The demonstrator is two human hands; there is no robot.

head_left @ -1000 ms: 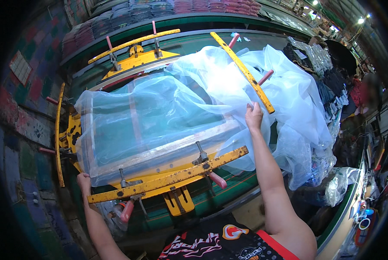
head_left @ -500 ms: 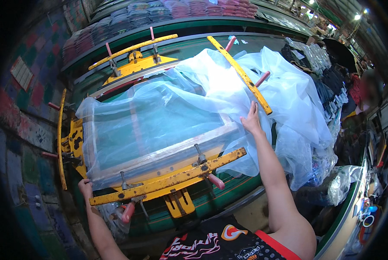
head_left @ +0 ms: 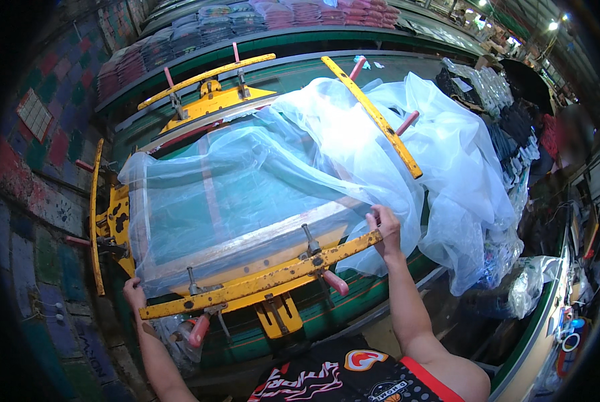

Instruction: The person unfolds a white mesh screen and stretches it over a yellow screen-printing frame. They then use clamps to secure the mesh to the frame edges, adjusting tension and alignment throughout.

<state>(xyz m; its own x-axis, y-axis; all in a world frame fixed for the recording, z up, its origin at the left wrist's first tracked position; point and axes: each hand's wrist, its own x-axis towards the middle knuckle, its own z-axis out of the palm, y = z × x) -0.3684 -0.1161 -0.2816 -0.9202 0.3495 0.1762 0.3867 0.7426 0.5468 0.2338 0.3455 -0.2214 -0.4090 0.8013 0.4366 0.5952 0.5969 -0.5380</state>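
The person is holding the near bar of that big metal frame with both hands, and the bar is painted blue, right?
Not quite. The near bar is yellow, not blue, as the head view shows. The left hand and the right hand do hold its two ends, with the pale see-through mesh cloth stretched over the frame.

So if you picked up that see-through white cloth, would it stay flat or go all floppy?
Probably floppy: the cloth sags and bunches in soft folds where it spills off the table's right side. It looks light too, since it is thin enough to see the frame through it. It may snag on the yellow bars, so the hands would likely lift gently.
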